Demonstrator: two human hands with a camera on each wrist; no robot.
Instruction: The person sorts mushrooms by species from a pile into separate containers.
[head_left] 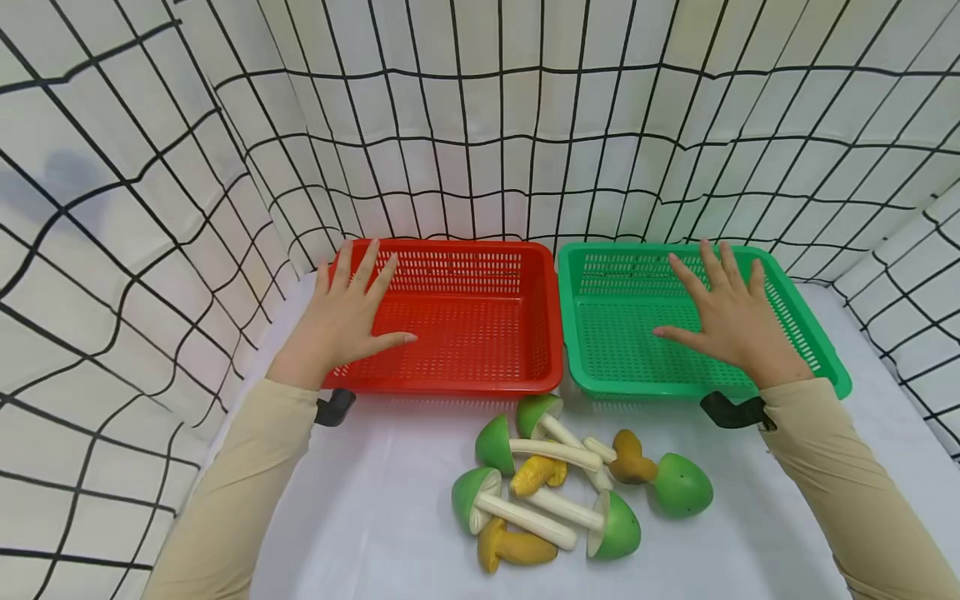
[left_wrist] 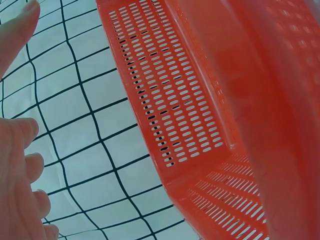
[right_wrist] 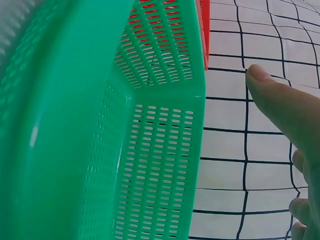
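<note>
With fingers spread and nothing in it, my left hand (head_left: 339, 321) hovers over the left end of a red plastic basket (head_left: 450, 388). My right hand (head_left: 731, 321), fingers also spread, is above the right half of a green plastic basket (head_left: 645, 388). Nearer to me than the baskets lies a loose pile of toy mushrooms. Several have green caps and long white stems, such as this green mushroom (head_left: 615, 525). Among them are a brown mushroom (head_left: 517, 546), a yellow mushroom (head_left: 534, 475) and another brown mushroom (head_left: 632, 458).
The baskets stand side by side on a white tabletop (head_left: 375, 517), their near corners almost meeting. White cloth with a black grid (head_left: 480, 108) rises behind them and along both sides. Each wrist carries a black strap mount (head_left: 335, 407).
</note>
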